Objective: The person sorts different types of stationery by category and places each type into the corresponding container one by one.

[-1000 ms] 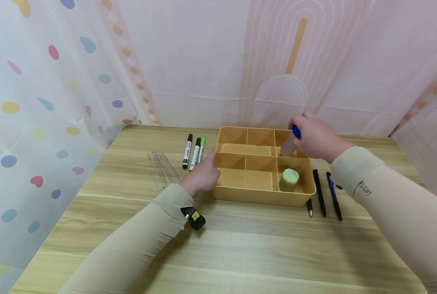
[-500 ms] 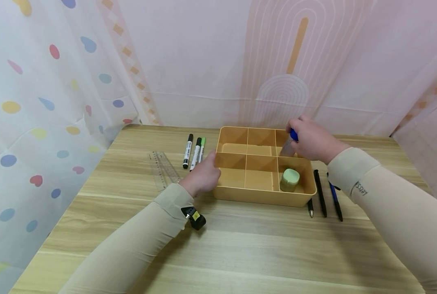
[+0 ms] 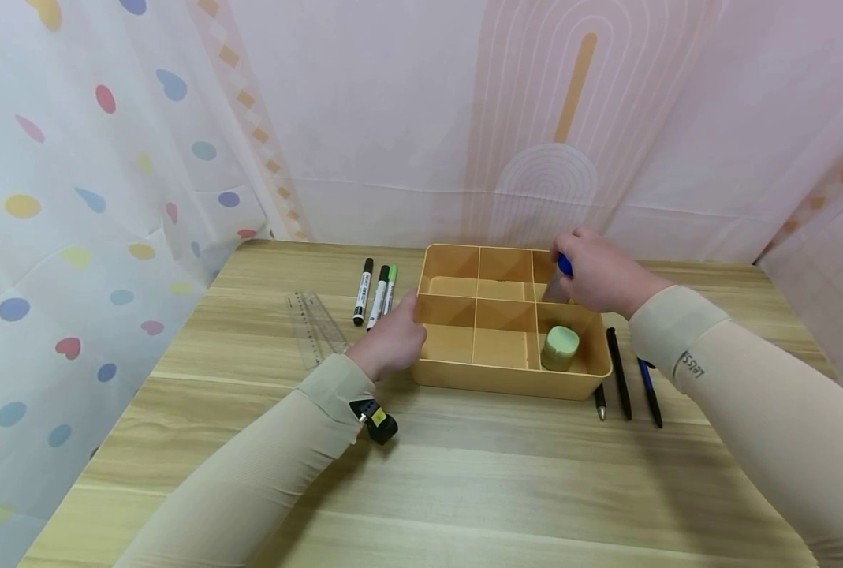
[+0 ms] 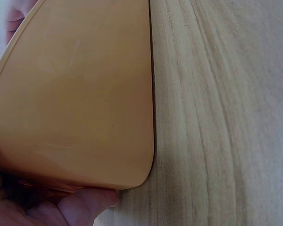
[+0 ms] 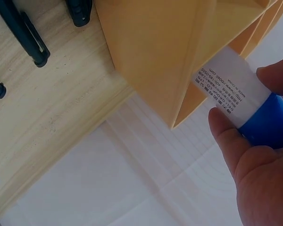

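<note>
A tan organizer box (image 3: 502,380) with several compartments stands on the wooden table. My left hand (image 3: 391,339) grips its left end wall; in the left wrist view fingers (image 4: 87,205) lie against the box near its lower corner. My right hand (image 3: 609,272) holds a glue stick (image 5: 233,84) with a white printed body and blue cap, tilted, its lower end inside the back right compartment. The thumb and a finger pinch it from both sides near the cap. A pale green, round-topped piece (image 3: 560,349) sits in the front right compartment.
Left of the box lie clear rulers (image 3: 315,327) and a few markers (image 3: 363,292), partly behind my left hand. On the right are a black pen (image 3: 618,375), a blue and black pen (image 3: 650,394) and a pen tip (image 3: 601,404) beside the box. A patterned curtain (image 3: 393,118) hangs behind.
My right hand has moved slightly left and down with the glue stick, which sits lower in the back right compartment. The left hand stays on the box.
</note>
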Tool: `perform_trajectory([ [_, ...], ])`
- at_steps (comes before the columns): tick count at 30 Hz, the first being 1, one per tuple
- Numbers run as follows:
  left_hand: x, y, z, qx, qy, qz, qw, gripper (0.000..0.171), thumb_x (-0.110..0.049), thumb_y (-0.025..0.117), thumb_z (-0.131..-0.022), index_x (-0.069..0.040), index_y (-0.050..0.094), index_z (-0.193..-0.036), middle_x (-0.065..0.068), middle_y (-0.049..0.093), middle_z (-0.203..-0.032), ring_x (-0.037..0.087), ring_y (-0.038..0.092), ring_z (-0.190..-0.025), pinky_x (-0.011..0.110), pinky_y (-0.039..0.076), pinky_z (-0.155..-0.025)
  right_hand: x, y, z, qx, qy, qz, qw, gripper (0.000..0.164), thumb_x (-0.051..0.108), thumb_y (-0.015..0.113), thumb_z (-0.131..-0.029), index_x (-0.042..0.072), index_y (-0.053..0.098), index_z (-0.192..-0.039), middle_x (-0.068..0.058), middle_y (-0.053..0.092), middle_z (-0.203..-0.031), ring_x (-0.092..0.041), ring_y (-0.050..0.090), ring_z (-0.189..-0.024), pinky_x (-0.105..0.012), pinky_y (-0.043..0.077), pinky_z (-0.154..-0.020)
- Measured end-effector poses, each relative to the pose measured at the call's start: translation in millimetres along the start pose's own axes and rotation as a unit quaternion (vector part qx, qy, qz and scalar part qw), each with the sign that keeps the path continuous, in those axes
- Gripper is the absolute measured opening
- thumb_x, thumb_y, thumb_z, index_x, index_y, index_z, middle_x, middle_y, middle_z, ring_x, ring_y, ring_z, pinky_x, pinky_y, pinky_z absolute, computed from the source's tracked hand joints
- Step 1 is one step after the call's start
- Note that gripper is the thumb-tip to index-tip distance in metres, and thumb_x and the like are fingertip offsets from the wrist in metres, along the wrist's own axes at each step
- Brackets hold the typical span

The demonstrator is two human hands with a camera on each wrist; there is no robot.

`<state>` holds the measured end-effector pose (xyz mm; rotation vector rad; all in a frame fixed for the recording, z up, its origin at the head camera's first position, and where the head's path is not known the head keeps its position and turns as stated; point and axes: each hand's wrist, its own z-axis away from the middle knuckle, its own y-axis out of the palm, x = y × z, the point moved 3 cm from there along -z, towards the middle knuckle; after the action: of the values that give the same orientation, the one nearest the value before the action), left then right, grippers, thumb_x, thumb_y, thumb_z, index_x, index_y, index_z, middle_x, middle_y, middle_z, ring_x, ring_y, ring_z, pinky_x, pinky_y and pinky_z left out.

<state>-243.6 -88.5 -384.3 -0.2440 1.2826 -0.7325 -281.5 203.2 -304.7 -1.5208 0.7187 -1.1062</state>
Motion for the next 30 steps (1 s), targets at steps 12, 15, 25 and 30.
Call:
perform_trajectory([
  [12, -0.1, 0.2, 0.9, 0.000, 0.003, -0.003, 1.0000, 0.071, -0.004, 0.035, -0.103, -0.016, 0.013, -0.169, 0.015, 0.039, -0.167, 0.033, 0.041, -0.150, 0.057, 0.031, -0.126, -0.3, 5.1, -1.0, 0.013, -0.002, 0.012, 1.000, 0.028, 0.007, 0.060, -0.097, -0.002, 0.059, -0.123, -0.022, 0.054, -0.116, -0.035, 0.059, -0.095, -0.048, 0.057, -0.084],
  [15, 0.2, -0.2, 0.8, -0.001, 0.002, -0.002, 1.0000, 0.072, -0.004, 0.036, -0.103, -0.016, 0.013, -0.169, 0.015, 0.039, -0.167, 0.033, 0.040, -0.151, 0.057, 0.031, -0.126, 0.2, 5.5, -1.7, 0.016, 0.000, 0.012, 1.000, 0.026, 0.007, 0.059, -0.098, -0.001, 0.059, -0.123, -0.022, 0.054, -0.116, -0.035, 0.060, -0.097, -0.049, 0.057, -0.087],
  [25, 0.9, -0.9, 1.7, -0.003, 0.002, -0.005, 1.0000, 0.073, -0.003, 0.036, -0.102, -0.017, 0.013, -0.169, 0.015, 0.040, -0.166, 0.033, 0.042, -0.148, 0.056, 0.034, -0.123, 3.2, 5.0, -5.0, 0.014, -0.008, 0.015, 1.000, 0.024, 0.007, 0.057, -0.098, -0.002, 0.060, -0.120, -0.021, 0.056, -0.113, -0.033, 0.055, -0.098, -0.047, 0.054, -0.087],
  [30, 1.0, -1.1, 2.7, -0.002, -0.001, -0.005, 1.0000, 0.073, -0.003, 0.036, -0.102, -0.017, 0.011, -0.170, 0.015, 0.038, -0.167, 0.033, 0.040, -0.151, 0.056, 0.031, -0.125, 2.3, 6.7, -7.9, 0.006, -0.019, 0.025, 1.000, 0.022, 0.006, 0.058, -0.096, -0.002, 0.061, -0.117, -0.020, 0.057, -0.108, -0.033, 0.056, -0.098, -0.049, 0.055, -0.088],
])
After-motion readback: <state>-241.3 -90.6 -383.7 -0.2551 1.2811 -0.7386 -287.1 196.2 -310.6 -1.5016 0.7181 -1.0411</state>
